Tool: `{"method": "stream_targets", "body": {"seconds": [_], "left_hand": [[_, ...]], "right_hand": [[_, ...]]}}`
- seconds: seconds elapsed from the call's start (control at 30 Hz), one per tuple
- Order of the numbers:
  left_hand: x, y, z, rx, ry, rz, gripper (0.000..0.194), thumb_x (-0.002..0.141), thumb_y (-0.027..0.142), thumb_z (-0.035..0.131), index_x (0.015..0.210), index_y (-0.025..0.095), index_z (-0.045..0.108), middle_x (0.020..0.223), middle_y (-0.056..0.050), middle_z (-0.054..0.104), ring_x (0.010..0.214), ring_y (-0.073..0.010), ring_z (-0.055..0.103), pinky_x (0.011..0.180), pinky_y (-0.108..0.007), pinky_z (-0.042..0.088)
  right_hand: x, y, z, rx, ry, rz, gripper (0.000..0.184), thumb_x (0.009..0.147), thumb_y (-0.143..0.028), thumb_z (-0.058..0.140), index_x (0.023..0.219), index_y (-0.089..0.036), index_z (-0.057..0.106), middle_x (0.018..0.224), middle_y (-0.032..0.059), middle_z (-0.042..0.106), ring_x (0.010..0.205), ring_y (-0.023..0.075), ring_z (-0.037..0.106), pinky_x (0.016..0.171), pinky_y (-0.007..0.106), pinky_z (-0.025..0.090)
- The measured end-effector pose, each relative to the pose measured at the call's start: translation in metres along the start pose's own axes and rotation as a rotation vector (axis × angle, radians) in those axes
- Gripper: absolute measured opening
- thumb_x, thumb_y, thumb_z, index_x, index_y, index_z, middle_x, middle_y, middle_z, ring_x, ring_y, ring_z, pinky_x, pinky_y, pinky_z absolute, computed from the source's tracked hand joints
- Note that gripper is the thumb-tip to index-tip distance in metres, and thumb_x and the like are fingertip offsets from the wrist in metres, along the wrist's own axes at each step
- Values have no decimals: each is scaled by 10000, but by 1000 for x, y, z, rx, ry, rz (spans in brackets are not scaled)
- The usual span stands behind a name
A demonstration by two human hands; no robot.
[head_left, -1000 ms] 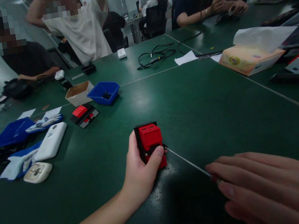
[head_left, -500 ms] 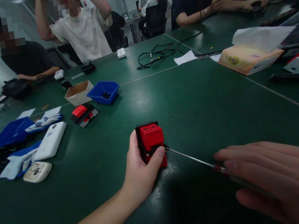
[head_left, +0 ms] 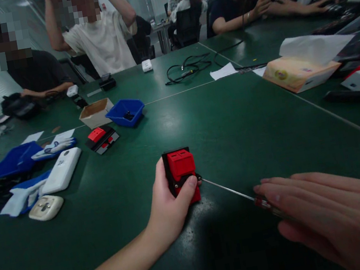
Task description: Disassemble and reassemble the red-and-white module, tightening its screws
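Observation:
My left hand (head_left: 172,203) is closed around a red and black plastic block (head_left: 182,163), with the thumb across its front. The block has two dark slots on top and a small screw at its side. A screwdriver (head_left: 228,189) reaches the block's right side with its thin metal shaft, its tip touching near the screw there. My right hand (head_left: 327,209) is wrapped round the screwdriver's handle, which the fingers mostly hide. Further left on the green table lies a similar red and black piece (head_left: 102,139) with grey parts.
A blue bin (head_left: 126,112) with small black parts stands beside a cardboard box (head_left: 96,113). To the left lie gloves (head_left: 53,149), a white power bank (head_left: 62,170) and a pale case (head_left: 46,208). A tissue pack (head_left: 299,72) is at right. People sit across the table.
My right hand has shifted slightly left along with the screwdriver handle, its fingers a little more closed. The block in my left hand has barely moved.

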State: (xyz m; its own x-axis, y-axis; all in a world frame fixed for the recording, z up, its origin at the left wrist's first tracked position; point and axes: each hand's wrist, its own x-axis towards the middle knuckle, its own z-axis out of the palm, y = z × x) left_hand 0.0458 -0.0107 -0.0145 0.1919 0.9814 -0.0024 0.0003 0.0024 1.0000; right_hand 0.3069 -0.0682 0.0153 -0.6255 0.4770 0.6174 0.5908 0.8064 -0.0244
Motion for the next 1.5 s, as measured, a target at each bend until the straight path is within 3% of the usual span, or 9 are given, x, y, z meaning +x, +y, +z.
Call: {"method": "stream_targets", "body": {"seconds": [0.2,0.37,0.43,0.63,0.9,1.3,1.5], "left_hand": [[1,0,1,-19,13,-18,539,913,421,726,1337,208,470,1024,-56,714,884,-202,736,818,-314,598],[0,3,3,-37,19,-31,532,908,417,727,1322,198,474,1032,-61,710,876,-196,737,813,-306,602],[0,4,3,-32,18,-29,531,911,412,723,1327,199,471,1040,-65,712,877,-197,738,814,-308,603],[0,6,5,70,36,18,526,897,400,727,1328,200,502,1038,-67,715,888,-225,737,855,-366,597],[-2,4,7,100,21,85,556,904,366,731,1378,213,485,1117,-87,705,994,-261,727,918,-408,589],[-4,2,7,150,-9,130,581,913,351,731,1410,223,458,1145,-89,694,1019,-262,715,955,-425,571],[-3,4,7,199,-15,151,581,905,356,734,1406,222,471,1139,-88,695,990,-267,715,937,-432,574]], "right_hand": [[11,-4,3,-18,4,-28,188,1029,-94,472,1076,-145,647,1006,80,782,893,195,729,815,334,519],[-1,-6,5,6,-29,-69,259,1021,-63,456,1180,-130,649,1195,92,758,1115,215,704,961,372,497],[-5,-6,5,-8,-31,-43,252,1018,-78,489,1201,-125,656,1216,82,754,1117,203,703,972,351,498],[-2,-9,2,71,37,27,226,1012,-76,488,1126,-117,678,970,55,788,910,173,731,855,309,557],[8,-23,6,81,69,25,278,1036,-68,418,1037,-168,678,830,22,773,736,169,723,648,310,543],[12,-19,6,43,55,-53,326,1048,-109,403,1053,-180,721,923,11,784,792,161,734,693,283,570],[9,-26,12,50,93,22,294,1035,-80,429,1050,-164,711,913,10,788,752,164,737,680,309,551]]}}
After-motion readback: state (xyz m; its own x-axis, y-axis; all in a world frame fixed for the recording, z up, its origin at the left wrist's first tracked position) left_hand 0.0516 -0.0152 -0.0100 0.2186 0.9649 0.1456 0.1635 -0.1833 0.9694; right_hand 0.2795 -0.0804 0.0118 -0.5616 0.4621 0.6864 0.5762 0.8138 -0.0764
